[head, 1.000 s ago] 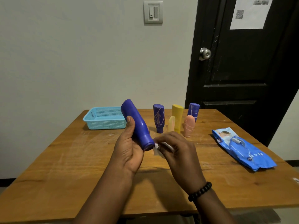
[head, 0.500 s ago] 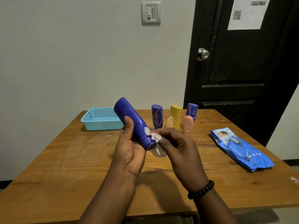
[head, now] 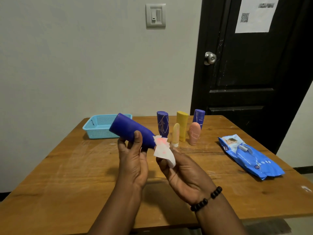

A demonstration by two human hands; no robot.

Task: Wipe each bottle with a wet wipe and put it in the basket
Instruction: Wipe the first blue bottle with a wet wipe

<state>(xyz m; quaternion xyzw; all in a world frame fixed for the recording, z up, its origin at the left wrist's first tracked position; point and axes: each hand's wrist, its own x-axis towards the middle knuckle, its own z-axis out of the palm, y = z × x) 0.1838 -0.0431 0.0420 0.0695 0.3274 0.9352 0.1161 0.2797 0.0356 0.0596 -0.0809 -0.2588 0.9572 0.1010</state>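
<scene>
My left hand [head: 133, 162] grips a large dark blue bottle [head: 128, 130], tilted with its base up and to the left, above the table. My right hand [head: 183, 173] holds a white wet wipe [head: 163, 150] stained pink, pressed at the bottle's lower end. A light blue mesh basket [head: 100, 128] sits at the table's back left, and I see nothing inside it. Behind my hands stand several bottles: a scribbled blue one [head: 162, 124], a small yellow tube [head: 175, 134], a tall yellow one [head: 182, 124], a peach one [head: 194, 134] and another blue one [head: 198, 117].
A blue pack of wet wipes [head: 250, 156] lies on the right side of the wooden table [head: 67, 175]. A black door [head: 254, 65] with a round knob stands behind the table's right end. A grey wall is at the back.
The bottle has tipped lower and further left. My right hand has turned palm up, and the wipe now shows unfolded with pink stains at the bottle's end.
</scene>
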